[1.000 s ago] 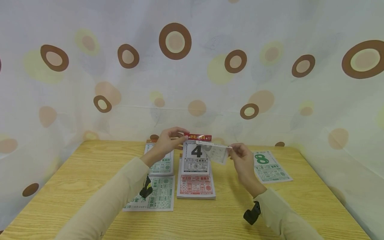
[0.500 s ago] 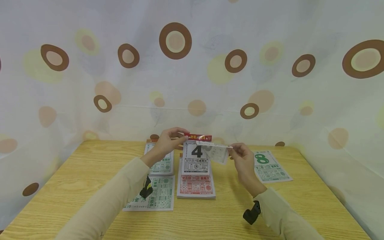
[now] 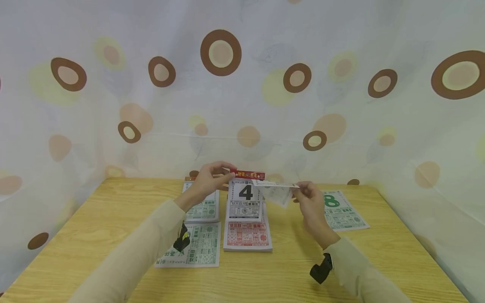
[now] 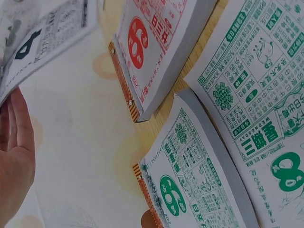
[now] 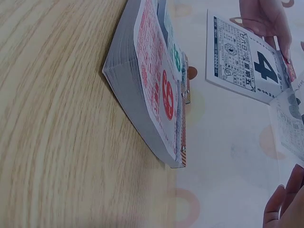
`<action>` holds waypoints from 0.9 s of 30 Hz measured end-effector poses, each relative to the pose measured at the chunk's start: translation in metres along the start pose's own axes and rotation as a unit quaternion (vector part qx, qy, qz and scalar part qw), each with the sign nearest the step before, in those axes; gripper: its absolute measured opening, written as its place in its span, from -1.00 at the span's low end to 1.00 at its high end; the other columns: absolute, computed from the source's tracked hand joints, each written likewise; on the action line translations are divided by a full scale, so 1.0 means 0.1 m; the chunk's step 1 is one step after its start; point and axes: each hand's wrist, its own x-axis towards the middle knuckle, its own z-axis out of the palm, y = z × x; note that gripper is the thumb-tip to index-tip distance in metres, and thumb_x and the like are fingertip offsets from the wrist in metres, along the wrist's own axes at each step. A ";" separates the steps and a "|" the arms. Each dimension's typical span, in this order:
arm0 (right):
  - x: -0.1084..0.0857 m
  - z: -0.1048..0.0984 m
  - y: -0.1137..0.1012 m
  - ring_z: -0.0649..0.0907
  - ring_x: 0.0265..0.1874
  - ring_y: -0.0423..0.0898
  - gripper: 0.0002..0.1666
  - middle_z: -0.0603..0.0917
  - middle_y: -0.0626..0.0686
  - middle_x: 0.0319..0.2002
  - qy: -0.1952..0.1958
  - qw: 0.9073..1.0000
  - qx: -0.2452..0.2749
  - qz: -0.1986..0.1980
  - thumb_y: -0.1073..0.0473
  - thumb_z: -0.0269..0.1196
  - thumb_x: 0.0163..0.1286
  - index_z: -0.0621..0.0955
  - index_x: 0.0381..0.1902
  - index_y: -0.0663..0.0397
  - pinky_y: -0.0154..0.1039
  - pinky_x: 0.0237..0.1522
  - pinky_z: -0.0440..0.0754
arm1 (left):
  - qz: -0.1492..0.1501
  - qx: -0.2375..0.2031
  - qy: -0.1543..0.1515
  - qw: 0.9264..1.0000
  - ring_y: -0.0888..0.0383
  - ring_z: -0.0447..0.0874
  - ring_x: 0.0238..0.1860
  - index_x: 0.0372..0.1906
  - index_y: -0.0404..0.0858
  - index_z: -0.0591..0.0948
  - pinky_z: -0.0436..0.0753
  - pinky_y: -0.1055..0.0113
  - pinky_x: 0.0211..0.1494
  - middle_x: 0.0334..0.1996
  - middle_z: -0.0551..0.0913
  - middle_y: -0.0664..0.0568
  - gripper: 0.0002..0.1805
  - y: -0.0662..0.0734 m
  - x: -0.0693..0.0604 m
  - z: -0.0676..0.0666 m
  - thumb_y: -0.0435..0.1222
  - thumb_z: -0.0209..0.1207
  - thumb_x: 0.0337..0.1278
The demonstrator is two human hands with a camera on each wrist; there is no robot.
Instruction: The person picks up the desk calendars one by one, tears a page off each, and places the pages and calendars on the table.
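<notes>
In the head view my left hand grips a small tear-off calendar by the left end of its red top strip. Its front page carries a black 4. My right hand pinches the right end of a thin printed sheet, which stretches folded over to the calendar's upper right corner. Whether its left end is still attached there I cannot tell. The right wrist view shows both hands, with the calendar raised above the table. My left fingers lie behind the calendar in the left wrist view.
A thick calendar pad with red print lies beneath the small one. To its left are a green-printed pad and a larger green-printed sheet. Another green sheet lies right on the wooden table. A patterned cloth hangs behind.
My right hand has shifted slightly right with the thin sheet, and my left hand slightly left with the calendar. More of the page with the 4 shows at its upper right.
</notes>
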 end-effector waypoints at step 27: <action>0.02 -0.04 -0.05 0.57 -0.43 -0.28 -0.92 0.58 -0.23 -0.48 0.013 0.999 0.041 0.033 0.21 0.18 0.29 0.49 -0.35 0.10 -0.28 -0.27 0.58 | -0.025 -0.018 0.011 0.999 0.03 0.67 -0.18 0.00 -0.21 0.53 0.64 0.11 -0.06 -0.06 0.59 -0.17 -0.69 -0.01 -0.01 0.00 -0.22 0.15 0.17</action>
